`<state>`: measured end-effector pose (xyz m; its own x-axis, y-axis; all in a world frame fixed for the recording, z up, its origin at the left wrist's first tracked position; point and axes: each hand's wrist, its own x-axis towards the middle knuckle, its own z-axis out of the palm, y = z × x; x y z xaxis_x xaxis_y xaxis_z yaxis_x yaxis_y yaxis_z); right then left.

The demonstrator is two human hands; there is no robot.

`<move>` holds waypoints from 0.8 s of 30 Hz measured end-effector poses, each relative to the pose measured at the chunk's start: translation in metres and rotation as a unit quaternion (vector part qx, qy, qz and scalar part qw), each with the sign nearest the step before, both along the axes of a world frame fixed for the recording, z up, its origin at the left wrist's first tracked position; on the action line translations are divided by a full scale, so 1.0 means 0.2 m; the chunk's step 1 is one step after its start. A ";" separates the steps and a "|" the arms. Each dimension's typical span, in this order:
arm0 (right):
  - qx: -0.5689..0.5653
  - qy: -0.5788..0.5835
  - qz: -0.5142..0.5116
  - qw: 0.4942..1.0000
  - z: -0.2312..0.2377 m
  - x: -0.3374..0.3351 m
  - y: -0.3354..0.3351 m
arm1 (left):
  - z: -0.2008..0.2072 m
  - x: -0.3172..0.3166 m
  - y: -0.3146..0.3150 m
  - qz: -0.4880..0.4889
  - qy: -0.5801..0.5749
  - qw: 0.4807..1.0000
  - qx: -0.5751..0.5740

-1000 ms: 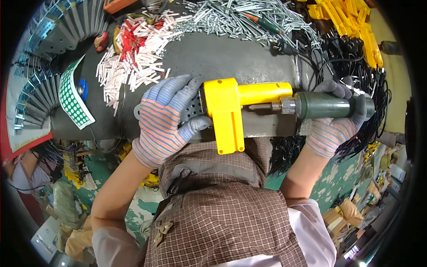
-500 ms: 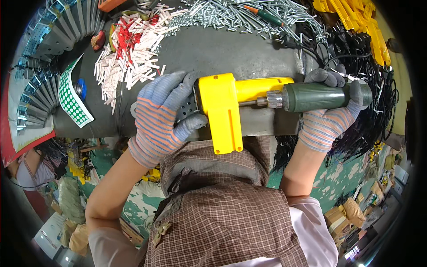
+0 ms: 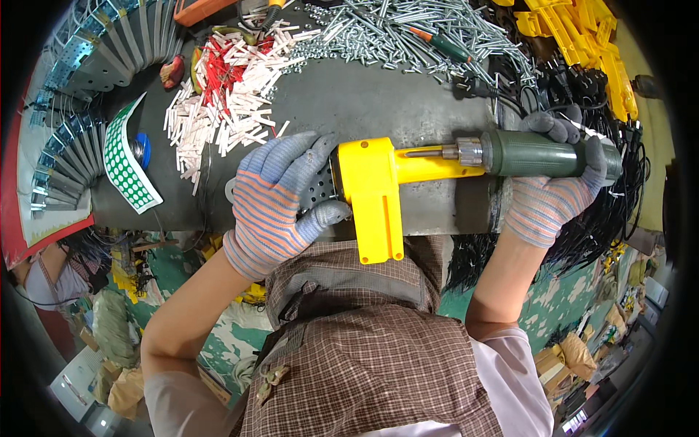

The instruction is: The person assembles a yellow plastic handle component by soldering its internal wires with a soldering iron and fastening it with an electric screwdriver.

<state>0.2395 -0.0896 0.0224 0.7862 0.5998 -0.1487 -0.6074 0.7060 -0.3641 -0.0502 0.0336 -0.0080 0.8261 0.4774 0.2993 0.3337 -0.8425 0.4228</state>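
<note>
Yellow housing [image 3: 373, 193] already set against perforated metal part [image 3: 314, 192], at near edge of bench [image 3: 349, 98]; left hand [image 3: 269, 200] clamped on metal part. Right hand [image 3: 559, 195] wrapped round green driver [image 3: 531, 153], bit [image 3: 424, 153] off screw holes [image 3: 366, 259]. Fastening: completion cannot be told
</note>
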 end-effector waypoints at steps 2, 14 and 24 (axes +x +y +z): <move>-0.021 -0.016 -0.015 1.000 0.00 -0.02 0.04 | 0.00 0.00 0.00 0.003 0.001 1.000 0.013; -0.056 0.050 -0.003 0.997 -0.04 -0.04 0.15 | 0.04 0.03 0.04 0.012 0.019 0.997 -0.073; -0.150 0.051 -0.039 0.987 -0.06 0.00 0.02 | 0.07 0.05 0.10 -0.054 0.013 0.996 -0.064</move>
<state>0.2387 -0.0856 0.0098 0.8003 0.4543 -0.3912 -0.5994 0.6216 -0.5044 -0.0409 0.0539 0.0063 0.8814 0.4184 0.2192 0.2565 -0.8136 0.5217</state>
